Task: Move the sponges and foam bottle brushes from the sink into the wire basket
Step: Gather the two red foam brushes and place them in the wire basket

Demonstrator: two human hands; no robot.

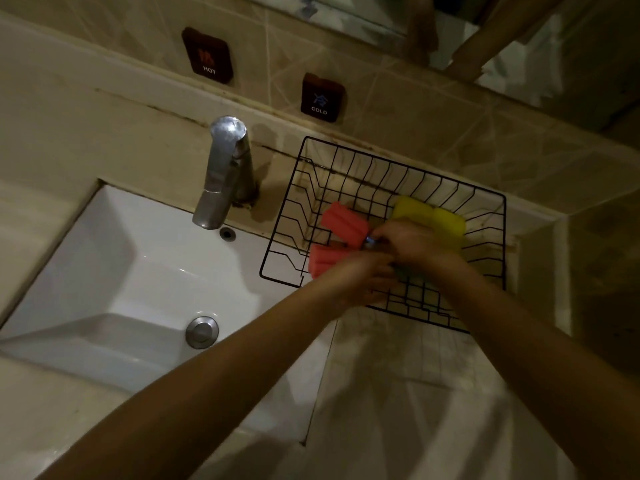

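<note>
Hands [391, 258] together inside wire basket [485, 199] among foam brushes [344, 225], grip state unclear.

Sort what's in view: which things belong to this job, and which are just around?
Job: wire basket, red foam brushes, yellow sponges, sink, left hand, right hand.
Around: faucet, hot tag, cold tag.

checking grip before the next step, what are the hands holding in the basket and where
Both hands, left hand and right hand, meet inside the wire basket beside the red foam brushes; what they grip cannot be told.
</note>
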